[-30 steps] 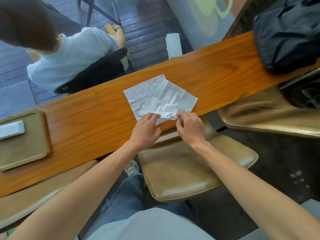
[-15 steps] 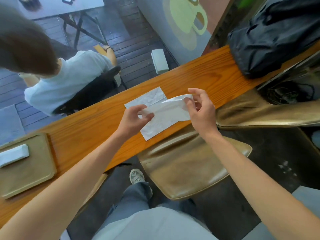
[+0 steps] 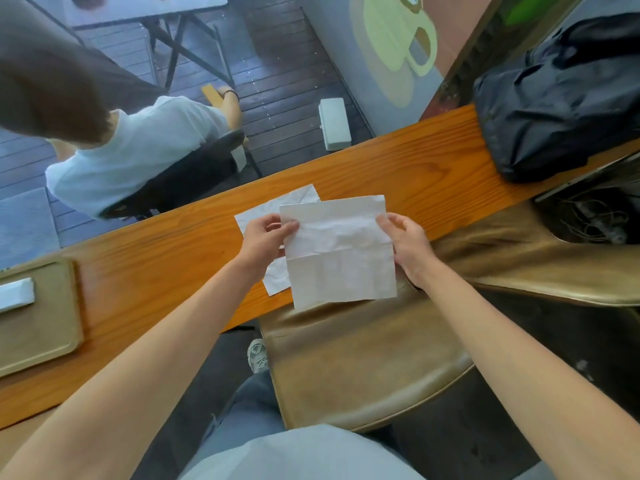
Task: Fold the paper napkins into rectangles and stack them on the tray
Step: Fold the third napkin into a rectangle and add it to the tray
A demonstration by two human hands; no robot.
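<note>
Up front, the long wooden counter [image 3: 398, 168] spans the view, with a tan tray [image 3: 45, 327] at its left end carrying 1 folded napkin [image 3: 15, 294]. Above the counter's near edge, the left hand [image 3: 265, 242] and right hand [image 3: 407, 245] each pinch a side of a lifted paper napkin [image 3: 341, 252], creased across its middle. Beneath it lies what seems another napkin [image 3: 277, 209], flat on the wood.

Both forearms bare to bottom frame edge, no sleeves in view. No watch, rings or bands on left hand [image 3: 263, 237] or right hand [image 3: 408, 247]. Light grey top [image 3: 301, 455] at bottom centre. Blue-grey jeans [image 3: 242, 410]. Grey-white sneaker [image 3: 258, 355] below worktop edge.
</note>
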